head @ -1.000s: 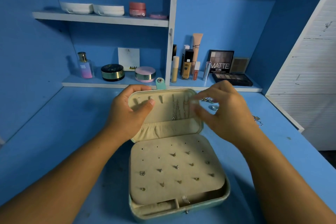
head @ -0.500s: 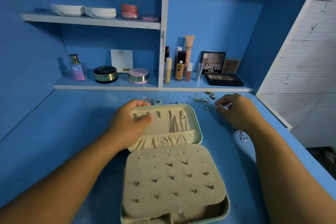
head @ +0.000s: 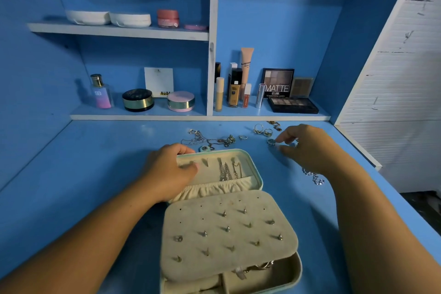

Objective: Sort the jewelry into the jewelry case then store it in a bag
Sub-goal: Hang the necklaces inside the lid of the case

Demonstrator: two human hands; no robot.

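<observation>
On the blue desk [head: 95,174] the case [head: 298,270] lies open, and the left hand [head: 167,172] holds its lid [head: 253,162] by the left edge, thumb on the lining, fingers curled over the rim. Right of the lid, the right hand [head: 307,148] has forefinger and thumb bent close at a ring [head: 271,142] on the desk; whether this grip has closed on it I cannot tell. Twelve studs [head: 228,228] sit in the case's cream panel [head: 191,219], and two chains [head: 225,170] hang inside the lid. Three more rings [head: 258,129] lie behind, a chain tangle [head: 207,139] beyond the lid, and another chain [head: 313,178] by the right wrist. On the shelf [head: 143,117], a palette [head: 278,83] reads "MATTE", a card [head: 159,82] "NUDE", a bottle [head: 100,92] "SB".
</observation>
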